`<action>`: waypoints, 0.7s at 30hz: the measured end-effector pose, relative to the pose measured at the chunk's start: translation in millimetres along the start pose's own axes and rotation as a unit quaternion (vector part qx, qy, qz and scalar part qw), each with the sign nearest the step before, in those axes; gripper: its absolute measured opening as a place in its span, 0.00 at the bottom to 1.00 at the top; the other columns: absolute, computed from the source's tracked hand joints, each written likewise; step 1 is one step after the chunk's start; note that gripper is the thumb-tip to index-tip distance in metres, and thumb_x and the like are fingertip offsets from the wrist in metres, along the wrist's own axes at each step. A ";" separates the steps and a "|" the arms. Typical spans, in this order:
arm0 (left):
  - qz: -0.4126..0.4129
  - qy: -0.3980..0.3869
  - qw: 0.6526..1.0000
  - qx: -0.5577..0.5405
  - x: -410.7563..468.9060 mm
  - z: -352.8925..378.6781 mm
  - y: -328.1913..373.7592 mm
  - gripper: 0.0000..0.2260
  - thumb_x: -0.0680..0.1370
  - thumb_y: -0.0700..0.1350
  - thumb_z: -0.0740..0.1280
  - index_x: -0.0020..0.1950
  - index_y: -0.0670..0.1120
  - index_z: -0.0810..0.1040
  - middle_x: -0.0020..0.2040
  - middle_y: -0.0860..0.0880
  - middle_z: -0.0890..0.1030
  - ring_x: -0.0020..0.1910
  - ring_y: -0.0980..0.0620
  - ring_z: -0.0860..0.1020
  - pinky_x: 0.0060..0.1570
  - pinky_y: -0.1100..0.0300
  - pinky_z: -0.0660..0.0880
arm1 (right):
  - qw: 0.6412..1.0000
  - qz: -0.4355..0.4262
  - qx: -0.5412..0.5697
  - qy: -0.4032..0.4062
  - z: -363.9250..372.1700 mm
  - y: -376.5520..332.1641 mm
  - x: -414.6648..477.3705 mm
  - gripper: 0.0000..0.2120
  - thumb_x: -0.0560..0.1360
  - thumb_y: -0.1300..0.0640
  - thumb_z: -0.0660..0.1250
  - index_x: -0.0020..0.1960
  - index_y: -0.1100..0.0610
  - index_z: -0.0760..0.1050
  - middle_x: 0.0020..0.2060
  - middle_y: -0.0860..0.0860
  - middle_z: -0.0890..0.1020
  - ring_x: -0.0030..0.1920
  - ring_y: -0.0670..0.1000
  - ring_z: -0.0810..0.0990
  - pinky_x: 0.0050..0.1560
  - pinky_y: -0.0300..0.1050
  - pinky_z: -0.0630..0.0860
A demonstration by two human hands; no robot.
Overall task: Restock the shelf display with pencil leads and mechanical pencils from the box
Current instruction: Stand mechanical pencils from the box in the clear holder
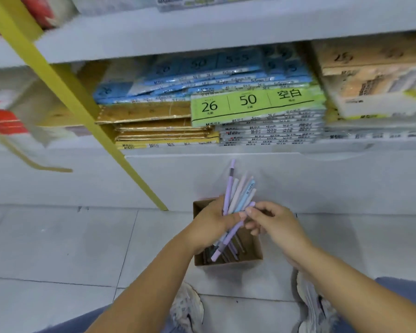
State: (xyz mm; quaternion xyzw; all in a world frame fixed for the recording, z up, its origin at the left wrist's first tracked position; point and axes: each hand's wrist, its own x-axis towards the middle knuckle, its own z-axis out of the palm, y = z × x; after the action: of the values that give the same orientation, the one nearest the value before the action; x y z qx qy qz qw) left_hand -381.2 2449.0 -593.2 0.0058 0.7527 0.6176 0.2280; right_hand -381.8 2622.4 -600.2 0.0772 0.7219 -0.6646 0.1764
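Head view looks down on the left hand [210, 228], curled round a fanned bundle of mechanical pencils [238, 195] whose long axes run up and away toward the shelf [250, 150], directly above the open cardboard box [226, 261] on the floor tiles [58, 248]. The right hand [277, 227], just beside it, pinches the upper end of one purple mechanical pencil [228, 241] that slants down and to the left across the left palm, its lower tip over the box among more pencils lying inside. The coming move probably turns on swinging that pencil parallel with the bundle, and the right hand is the nearer for it.
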 end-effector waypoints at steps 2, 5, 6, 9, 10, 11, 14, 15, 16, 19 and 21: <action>0.026 0.021 0.999 0.000 -13.3 -5.7 21.5 0.14 0.81 0.48 0.67 0.66 0.59 0.75 0.56 0.58 0.84 0.55 0.59 0.82 0.52 0.67 0.77 | 0.999 -0.035 0.021 -0.007 -0.7 -24.7 -7.3 0.05 0.78 0.58 0.66 0.47 0.58 0.80 0.33 0.51 0.85 0.34 0.48 0.83 0.33 0.37 0.77; 0.062 0.021 0.998 0.016 -36.2 -14.4 59.6 0.12 0.82 0.45 0.65 0.63 0.59 0.73 0.49 0.57 0.85 0.47 0.57 0.84 0.44 0.68 0.77 | 0.993 -0.083 0.086 -0.006 -9.5 -72.5 -15.2 0.05 0.79 0.61 0.64 0.47 0.60 0.76 0.34 0.53 0.84 0.33 0.49 0.83 0.32 0.40 0.80; 0.073 0.018 0.997 0.018 -43.3 -17.1 72.6 0.12 0.83 0.44 0.64 0.63 0.58 0.73 0.46 0.57 0.85 0.44 0.57 0.84 0.43 0.67 0.78 | 0.990 -0.099 0.096 -0.015 -13.7 -89.9 -17.8 0.05 0.79 0.60 0.63 0.47 0.59 0.76 0.36 0.54 0.85 0.34 0.50 0.84 0.33 0.41 0.81; 0.109 0.026 0.993 0.021 -58.4 -24.0 113.3 0.12 0.83 0.43 0.63 0.60 0.59 0.72 0.41 0.59 0.85 0.41 0.58 0.84 0.40 0.67 0.78 | 0.983 -0.143 0.094 -0.070 -23.8 -138.8 -28.1 0.05 0.80 0.57 0.60 0.49 0.58 0.73 0.43 0.59 0.86 0.41 0.55 0.86 0.36 0.44 0.81; 0.121 0.030 0.992 0.022 -61.5 -25.4 126.9 0.12 0.83 0.42 0.64 0.60 0.60 0.72 0.40 0.59 0.84 0.40 0.58 0.83 0.40 0.66 0.79 | 0.980 -0.156 0.092 -0.085 -26.3 -153.2 -31.6 0.05 0.80 0.56 0.60 0.50 0.58 0.72 0.44 0.59 0.86 0.42 0.57 0.86 0.37 0.45 0.82; 0.132 0.034 0.990 0.024 -63.9 -26.7 140.6 0.12 0.82 0.42 0.64 0.59 0.60 0.72 0.40 0.59 0.84 0.40 0.58 0.83 0.40 0.66 0.79 | 0.977 -0.169 0.092 -0.094 -28.5 -167.1 -34.8 0.06 0.80 0.56 0.60 0.51 0.58 0.72 0.44 0.59 0.86 0.43 0.58 0.86 0.38 0.46 0.82; 0.162 0.056 0.984 0.052 -68.1 -32.8 177.0 0.09 0.82 0.44 0.65 0.58 0.58 0.73 0.39 0.58 0.84 0.39 0.58 0.84 0.38 0.66 0.79 | 0.968 -0.214 0.085 -0.097 -34.5 -205.8 -39.1 0.05 0.80 0.56 0.60 0.52 0.58 0.72 0.43 0.60 0.85 0.42 0.60 0.85 0.39 0.48 0.83; 0.170 0.062 0.981 0.066 -68.9 -35.4 187.5 0.08 0.81 0.45 0.66 0.57 0.57 0.74 0.39 0.58 0.84 0.39 0.59 0.84 0.38 0.68 0.78 | 0.965 -0.230 0.078 -0.098 -36.2 -218.0 -39.4 0.05 0.80 0.57 0.60 0.53 0.59 0.72 0.43 0.60 0.85 0.42 0.60 0.85 0.40 0.48 0.83; 0.179 0.067 0.979 0.077 -69.3 -37.7 197.2 0.08 0.81 0.46 0.66 0.58 0.57 0.74 0.40 0.59 0.85 0.39 0.61 0.83 0.37 0.69 0.77 | 0.962 -0.245 0.070 -0.101 -37.6 -229.3 -39.3 0.05 0.80 0.59 0.61 0.54 0.60 0.72 0.42 0.60 0.85 0.42 0.60 0.85 0.40 0.48 0.83; 0.206 0.087 0.971 0.085 -68.3 -42.9 220.6 0.09 0.81 0.48 0.66 0.56 0.63 0.75 0.42 0.56 0.85 0.38 0.63 0.82 0.38 0.68 0.77 | 0.950 -0.287 0.052 -0.115 -39.7 -258.6 -37.1 0.06 0.79 0.61 0.63 0.55 0.58 0.72 0.42 0.59 0.85 0.44 0.59 0.85 0.41 0.46 0.82; 0.216 0.101 0.969 0.065 -64.3 -45.3 227.5 0.08 0.81 0.49 0.65 0.54 0.64 0.77 0.43 0.53 0.85 0.39 0.61 0.81 0.42 0.61 0.78 | 0.942 -0.308 0.045 -0.126 -39.6 -271.4 -34.6 0.07 0.78 0.60 0.65 0.56 0.55 0.74 0.43 0.59 0.85 0.46 0.60 0.85 0.44 0.49 0.82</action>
State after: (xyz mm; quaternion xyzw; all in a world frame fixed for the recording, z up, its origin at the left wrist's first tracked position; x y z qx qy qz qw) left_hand -401.6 2442.3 -353.5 0.1209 0.7913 0.5992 0.0107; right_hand -449.7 2637.3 -332.6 -0.2255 0.6518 -0.7224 0.0494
